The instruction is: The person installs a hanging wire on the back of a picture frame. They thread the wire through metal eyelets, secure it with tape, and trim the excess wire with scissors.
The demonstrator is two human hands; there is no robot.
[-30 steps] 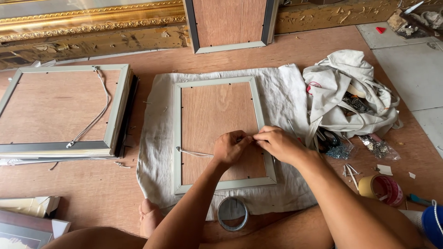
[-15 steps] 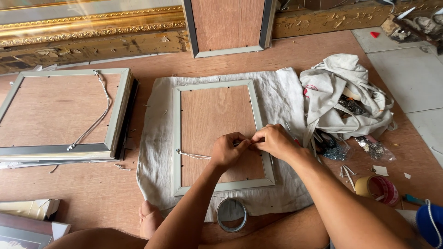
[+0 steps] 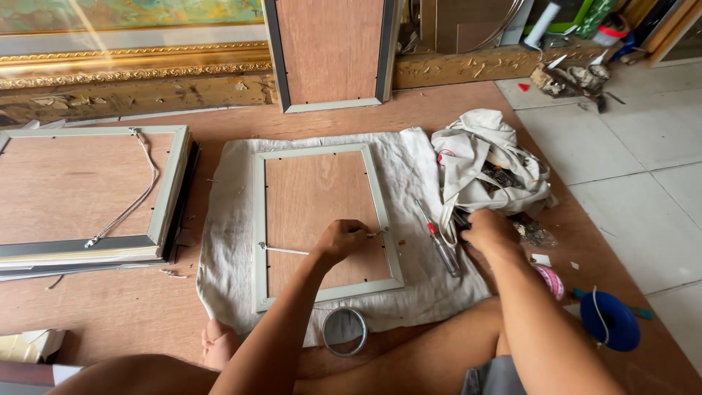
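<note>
soft, even daylight fills the scene, bright without harsh contrast. shadows are faint, just thin dark edges under the left hand [image 3: 342, 240] and beside the stacked frames [image 3: 91, 194]. a diagonal streak of glare crosses the gilded frame [image 3: 131, 62] at the top. focus is sharp throughout; straight lines bow slightly towards the picture's edges.

The small frame [image 3: 327, 228] is backed with matt brown wood board and edged with smooth, pale grey moulding. It is laid on a coarse, off-white cloth [image 3: 227, 219] that is wrinkled. The floor board [image 3: 110, 307] is made of matt reddish plywood. The screwdriver [image 3: 439, 241] is seen with a glossy metal shaft and a red plastic part. The large frame [image 3: 131, 62] is finished in shiny gold.
</note>
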